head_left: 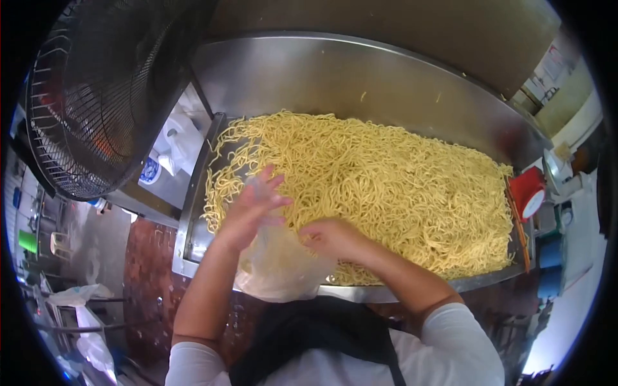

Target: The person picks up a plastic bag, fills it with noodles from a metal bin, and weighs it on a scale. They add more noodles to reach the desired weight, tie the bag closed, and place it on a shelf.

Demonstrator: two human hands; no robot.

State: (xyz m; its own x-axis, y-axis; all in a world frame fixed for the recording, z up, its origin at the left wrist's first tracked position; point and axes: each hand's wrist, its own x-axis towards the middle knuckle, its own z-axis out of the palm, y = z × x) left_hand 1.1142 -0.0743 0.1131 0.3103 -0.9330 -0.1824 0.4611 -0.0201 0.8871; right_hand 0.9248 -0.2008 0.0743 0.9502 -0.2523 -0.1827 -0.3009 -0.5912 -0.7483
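"Wore black cloth apron [315, 328]; held translucent plastic bag [283, 273] how?"

"Spread left hand [244, 219] at its top, apparently propping; curled right hand [333, 238] alongside, couldn't tell whether gripping."

"Kept where?"

"By near rim of shallow steel tray [185, 266], handily close to tangled yellow noodles [399, 193]."

Two hands [243, 217] and one plastic bag [283, 276] show. There is one heap of noodles [380, 193], one metal tray [199, 243] and one fan [106, 103].

Soft, moderate light at centre; the fan [96, 109] dark at ten o'clock; white glare at four; dull sheen on the steel panel [386, 83] toward twelve; left hand [243, 215] slightly blurred; fisheye curvature, black rim.
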